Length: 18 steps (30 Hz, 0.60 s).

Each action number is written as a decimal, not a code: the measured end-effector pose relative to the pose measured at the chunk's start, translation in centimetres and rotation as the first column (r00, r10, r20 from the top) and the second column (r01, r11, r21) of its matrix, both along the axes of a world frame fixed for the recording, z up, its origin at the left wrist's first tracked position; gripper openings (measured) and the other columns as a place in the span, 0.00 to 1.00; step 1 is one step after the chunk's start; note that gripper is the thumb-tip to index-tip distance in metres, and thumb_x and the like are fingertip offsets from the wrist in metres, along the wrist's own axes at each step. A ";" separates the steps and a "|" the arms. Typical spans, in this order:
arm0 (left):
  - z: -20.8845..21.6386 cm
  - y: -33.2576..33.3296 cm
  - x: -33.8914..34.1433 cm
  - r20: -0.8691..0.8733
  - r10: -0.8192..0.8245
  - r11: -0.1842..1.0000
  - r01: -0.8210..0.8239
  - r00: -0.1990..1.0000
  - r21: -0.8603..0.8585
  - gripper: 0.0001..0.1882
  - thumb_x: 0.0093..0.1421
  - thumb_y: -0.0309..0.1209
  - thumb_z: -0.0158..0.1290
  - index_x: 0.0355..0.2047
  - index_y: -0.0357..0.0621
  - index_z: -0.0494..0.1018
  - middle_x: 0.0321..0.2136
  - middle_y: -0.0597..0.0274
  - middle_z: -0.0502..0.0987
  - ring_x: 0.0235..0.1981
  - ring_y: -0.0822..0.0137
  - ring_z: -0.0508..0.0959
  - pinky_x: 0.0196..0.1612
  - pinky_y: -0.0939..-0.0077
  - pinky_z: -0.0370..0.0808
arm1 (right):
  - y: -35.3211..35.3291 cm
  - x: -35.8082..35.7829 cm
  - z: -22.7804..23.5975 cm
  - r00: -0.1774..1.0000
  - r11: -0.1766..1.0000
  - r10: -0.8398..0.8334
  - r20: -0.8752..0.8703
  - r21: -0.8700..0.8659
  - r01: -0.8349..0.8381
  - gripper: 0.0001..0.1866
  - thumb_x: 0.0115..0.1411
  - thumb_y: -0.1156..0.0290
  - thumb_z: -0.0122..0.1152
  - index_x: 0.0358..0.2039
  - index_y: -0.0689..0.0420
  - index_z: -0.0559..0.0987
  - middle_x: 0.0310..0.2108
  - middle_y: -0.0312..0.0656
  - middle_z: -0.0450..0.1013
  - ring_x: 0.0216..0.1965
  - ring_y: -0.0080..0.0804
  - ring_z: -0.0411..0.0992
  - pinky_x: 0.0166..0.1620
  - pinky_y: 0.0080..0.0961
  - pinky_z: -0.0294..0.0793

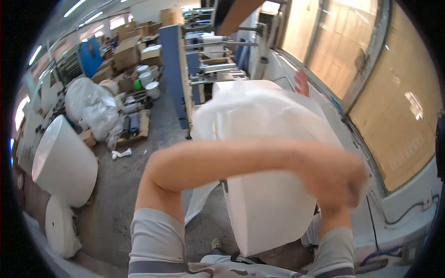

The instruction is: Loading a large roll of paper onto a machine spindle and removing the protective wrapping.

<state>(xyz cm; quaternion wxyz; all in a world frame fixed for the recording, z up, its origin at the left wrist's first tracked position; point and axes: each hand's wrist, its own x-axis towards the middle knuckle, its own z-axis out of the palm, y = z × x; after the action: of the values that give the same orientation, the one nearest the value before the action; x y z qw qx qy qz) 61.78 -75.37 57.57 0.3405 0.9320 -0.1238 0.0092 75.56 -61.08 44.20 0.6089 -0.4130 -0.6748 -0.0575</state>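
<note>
My left arm reaches across in front of me, bent at the elbow. My left hand [331,176] is at the right, smeared by motion, so its fingers do not show clearly. My right arm [336,221] rises from the lower right and runs up behind the left hand. The right hand cannot be told apart from the left there. Below and behind the left forearm stands a large white roll [273,208]. Over its far part lies blurred, translucent white sheeting [259,111], beyond the forearm.
Ahead stands a machine with metal rollers [218,67], beside a blue-grey panel [174,69]. Windows with tan coverings [394,102] line the right wall. A red hand-shaped thing [301,83] is near the sill. At left are a white roll [67,160], bagged plastic [90,104] and cardboard boxes [126,53].
</note>
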 end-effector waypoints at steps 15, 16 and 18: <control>-15.2 15.9 -11.8 0.457 0.889 0.187 -0.939 0.037 -0.288 0.24 0.51 0.44 0.61 0.46 0.47 0.78 0.40 0.45 0.81 0.45 0.48 0.80 0.49 0.58 0.75 | -2.2 -3.3 5.5 0.906 0.902 0.306 0.293 0.216 -0.374 0.21 0.60 0.74 0.58 0.54 0.59 0.75 0.53 0.47 0.74 0.51 0.37 0.76 0.52 0.30 0.75; -13.6 15.9 -11.3 0.484 0.875 0.209 -0.890 -0.014 -0.404 0.20 0.52 0.45 0.59 0.41 0.48 0.80 0.36 0.47 0.81 0.41 0.49 0.81 0.45 0.58 0.76 | -3.4 -3.8 5.4 0.884 0.881 0.466 0.049 0.072 -0.468 0.20 0.59 0.76 0.60 0.53 0.60 0.77 0.55 0.47 0.72 0.54 0.36 0.73 0.54 0.29 0.73; -9.6 16.1 -12.6 0.566 0.821 0.283 -0.811 -0.071 -0.512 0.15 0.55 0.44 0.58 0.34 0.47 0.82 0.34 0.49 0.82 0.37 0.52 0.83 0.39 0.59 0.77 | -3.5 -5.6 4.1 0.619 0.662 0.593 -0.515 -0.126 -0.739 0.18 0.57 0.77 0.62 0.50 0.60 0.80 0.60 0.46 0.68 0.61 0.36 0.66 0.61 0.25 0.64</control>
<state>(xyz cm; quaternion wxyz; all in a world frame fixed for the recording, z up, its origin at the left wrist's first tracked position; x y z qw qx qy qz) 49.21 -59.31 47.96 0.1802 0.7034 0.3302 0.6031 69.99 -64.55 48.34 0.6410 -0.2242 -0.6275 0.3809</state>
